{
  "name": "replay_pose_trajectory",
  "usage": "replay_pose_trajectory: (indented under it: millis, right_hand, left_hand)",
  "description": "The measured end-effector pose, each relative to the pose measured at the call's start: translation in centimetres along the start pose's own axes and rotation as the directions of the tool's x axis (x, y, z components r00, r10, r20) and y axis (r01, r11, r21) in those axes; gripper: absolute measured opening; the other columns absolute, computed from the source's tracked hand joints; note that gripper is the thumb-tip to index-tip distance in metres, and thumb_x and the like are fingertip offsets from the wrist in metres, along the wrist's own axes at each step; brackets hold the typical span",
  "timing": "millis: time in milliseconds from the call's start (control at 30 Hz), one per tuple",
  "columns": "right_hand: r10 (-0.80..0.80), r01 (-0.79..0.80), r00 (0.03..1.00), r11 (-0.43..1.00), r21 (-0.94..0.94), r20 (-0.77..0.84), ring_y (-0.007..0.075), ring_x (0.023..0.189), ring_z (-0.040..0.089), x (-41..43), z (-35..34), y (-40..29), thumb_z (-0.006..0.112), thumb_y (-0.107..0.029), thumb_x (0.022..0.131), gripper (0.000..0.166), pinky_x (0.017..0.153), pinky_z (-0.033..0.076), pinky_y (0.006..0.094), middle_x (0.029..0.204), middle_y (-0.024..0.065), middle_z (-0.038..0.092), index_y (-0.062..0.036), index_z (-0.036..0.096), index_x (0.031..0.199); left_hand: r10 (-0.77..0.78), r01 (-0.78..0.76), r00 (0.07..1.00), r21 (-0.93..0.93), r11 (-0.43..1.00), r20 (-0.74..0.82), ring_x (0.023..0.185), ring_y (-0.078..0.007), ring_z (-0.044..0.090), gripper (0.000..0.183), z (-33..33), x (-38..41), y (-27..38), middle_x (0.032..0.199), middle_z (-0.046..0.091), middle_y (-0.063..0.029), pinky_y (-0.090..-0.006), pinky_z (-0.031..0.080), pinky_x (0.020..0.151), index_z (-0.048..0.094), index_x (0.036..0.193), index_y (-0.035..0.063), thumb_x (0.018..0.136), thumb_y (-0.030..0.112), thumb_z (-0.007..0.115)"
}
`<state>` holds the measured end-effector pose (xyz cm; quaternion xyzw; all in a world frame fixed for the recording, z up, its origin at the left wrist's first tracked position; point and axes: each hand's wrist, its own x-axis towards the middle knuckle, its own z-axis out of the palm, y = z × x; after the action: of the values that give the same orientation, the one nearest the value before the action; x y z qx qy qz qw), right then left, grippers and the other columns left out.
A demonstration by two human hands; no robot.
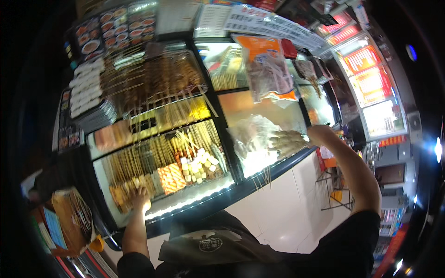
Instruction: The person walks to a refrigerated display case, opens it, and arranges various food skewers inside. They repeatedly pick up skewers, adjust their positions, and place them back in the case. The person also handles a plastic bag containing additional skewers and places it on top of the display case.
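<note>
My left hand [140, 197] reaches into the lit display case [194, 201], its fingers among the browned skewered food [120, 194] at the left end. Whether they grip a skewer cannot be made out. To the right, my right hand [318, 134] is curled by the case's front edge. It meets the end of a pale bundle [290, 143], which looks like skewers; its grip on them is unclear. Beside that bundle a clear plastic bag [252, 139] lies on the glass. Orange-and-white patterned skewered pieces [171, 178] and pale cubes on skewers [201, 166] fill the case's middle.
A tray of browned meat skewers [170, 74] stands on top, beside stacked white rolls [87, 87]. An orange-printed plastic package [266, 66] lies further right. Thin sticks [263, 177] jut past the front edge. A cardboard box [71, 215] is at left; a folding stool [335, 196] stands right.
</note>
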<state>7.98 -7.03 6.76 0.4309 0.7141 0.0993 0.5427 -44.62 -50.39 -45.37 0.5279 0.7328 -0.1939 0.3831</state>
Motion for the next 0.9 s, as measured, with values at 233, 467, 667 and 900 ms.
replay_pose_trajectory:
  millis: [233, 467, 667, 900]
  right_hand:
    - [-0.009, 0.041, 0.977, 0.989, 0.143, -0.213, 0.0326, 0.078, 0.064, -12.2, -0.9, 0.4, 0.071, -0.023, 0.072, 0.022, 0.072, 0.050, 0.0420, 0.077, 0.0133, 0.065, -0.0084, 0.065, 0.087]
    - [-0.435, 0.537, 0.734, 0.842, 0.053, -0.522, 0.0323, 0.076, 0.063, -7.2, -9.5, -15.8, 0.068, -0.012, 0.076, 0.021, 0.067, 0.049, 0.0424, 0.079, 0.0149, 0.061, -0.0060, 0.060, 0.094]
    - [-0.742, 0.851, 0.395, 0.517, -0.088, -0.542, 0.0272, 0.059, 0.061, 3.2, -14.5, -36.0, 0.056, -0.017, 0.083, 0.009, 0.057, 0.049, 0.0392, 0.063, 0.0104, 0.058, -0.0119, 0.059, 0.076]
    - [-0.871, 0.943, 0.069, 0.216, -0.252, -0.486, 0.0142, 0.060, 0.061, 11.7, -18.2, -48.9, 0.054, -0.019, 0.091, 0.012, 0.076, 0.054, 0.0332, 0.063, 0.0010, 0.059, -0.0224, 0.064, 0.086]
  left_hand:
    - [0.180, -0.163, 0.973, 0.121, 0.979, -0.143, 0.141, -0.0242, 0.012, 0.034, -5.0, -4.0, 4.7, 0.151, 0.026, -0.0025, -0.0538, 0.007, 0.114, 0.061, 0.118, 0.0137, 0.089, 0.020, 0.045]
    - [0.178, -0.152, 0.979, 0.231, 0.961, -0.099, 0.142, -0.0208, 0.014, 0.035, -5.8, -5.1, 5.1, 0.151, 0.027, -0.0019, -0.0531, 0.002, 0.115, 0.059, 0.121, 0.0113, 0.091, 0.020, 0.044]
    - [0.322, -0.293, 0.946, 0.316, 0.902, -0.042, 0.142, -0.0173, 0.015, 0.029, -4.3, -3.4, 3.2, 0.149, 0.032, 0.0028, -0.0509, 0.002, 0.116, 0.062, 0.113, 0.0227, 0.089, 0.022, 0.047]
    - [0.485, -0.433, 0.874, 0.412, 0.802, -0.025, 0.142, -0.0117, 0.011, 0.038, -6.3, -3.3, 1.0, 0.150, 0.027, 0.0077, -0.0470, -0.001, 0.117, 0.053, 0.125, 0.0261, 0.088, 0.029, 0.050]
